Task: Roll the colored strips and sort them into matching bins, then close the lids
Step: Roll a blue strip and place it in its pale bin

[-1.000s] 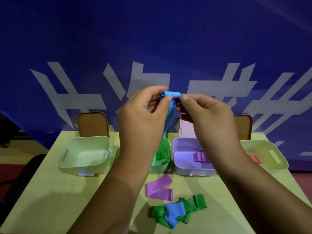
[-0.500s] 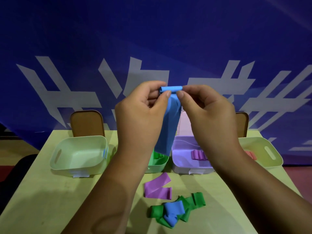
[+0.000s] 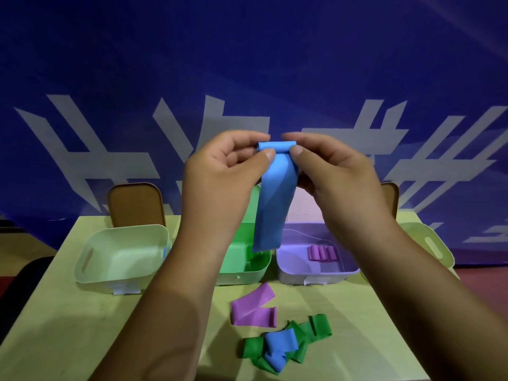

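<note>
Holding the blue strip (image 3: 272, 204) up above the bins, both hands pinch its top end. Left hand (image 3: 228, 171): thumb and forefinger curled on the left end of the rolled top. Right hand (image 3: 335, 174): the same grip on the right end. The top is rolled into a short tube; the rest hangs straight down, its lower edge in front of the green bin (image 3: 247, 276).

Far row on the surface (image 3: 68, 325), left to right:
- pale green bin (image 3: 110, 279), brown lid (image 3: 136, 204) upright behind it
- green bin
- purple bin (image 3: 316, 277), holding purple rolls (image 3: 322, 253)
- pale yellow bin (image 3: 420, 232), partly behind the right arm

Near side: a loose purple strip (image 3: 254, 306); beside it tangled green strips (image 3: 316, 328) with a second blue piece (image 3: 280, 345) lying on top.
</note>
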`<state>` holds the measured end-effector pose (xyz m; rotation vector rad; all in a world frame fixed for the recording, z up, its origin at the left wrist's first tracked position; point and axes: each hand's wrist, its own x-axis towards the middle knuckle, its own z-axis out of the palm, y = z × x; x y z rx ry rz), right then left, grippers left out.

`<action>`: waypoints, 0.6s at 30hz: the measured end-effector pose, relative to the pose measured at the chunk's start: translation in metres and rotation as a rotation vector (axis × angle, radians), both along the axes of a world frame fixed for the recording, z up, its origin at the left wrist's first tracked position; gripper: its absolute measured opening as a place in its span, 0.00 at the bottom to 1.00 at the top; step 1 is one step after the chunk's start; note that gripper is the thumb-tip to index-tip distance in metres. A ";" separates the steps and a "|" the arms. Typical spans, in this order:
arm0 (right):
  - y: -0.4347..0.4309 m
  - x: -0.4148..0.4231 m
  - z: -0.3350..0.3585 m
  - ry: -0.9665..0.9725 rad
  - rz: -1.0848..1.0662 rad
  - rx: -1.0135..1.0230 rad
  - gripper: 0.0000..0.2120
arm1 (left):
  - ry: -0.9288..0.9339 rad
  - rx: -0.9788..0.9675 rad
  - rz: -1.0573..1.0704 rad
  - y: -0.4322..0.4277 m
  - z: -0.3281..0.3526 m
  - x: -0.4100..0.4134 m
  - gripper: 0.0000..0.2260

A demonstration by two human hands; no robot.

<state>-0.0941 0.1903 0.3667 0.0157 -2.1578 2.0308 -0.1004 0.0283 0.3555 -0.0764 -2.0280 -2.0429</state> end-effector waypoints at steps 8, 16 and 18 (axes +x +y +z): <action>0.019 -0.007 -0.008 0.059 0.024 0.198 0.07 | -0.075 0.002 -0.082 0.011 -0.004 -0.005 0.10; 0.030 -0.008 -0.014 0.205 -0.049 0.464 0.06 | -0.107 0.020 -0.133 0.018 -0.006 -0.005 0.11; 0.033 -0.009 -0.016 0.233 -0.068 0.520 0.07 | -0.101 0.013 -0.119 0.020 -0.006 -0.005 0.09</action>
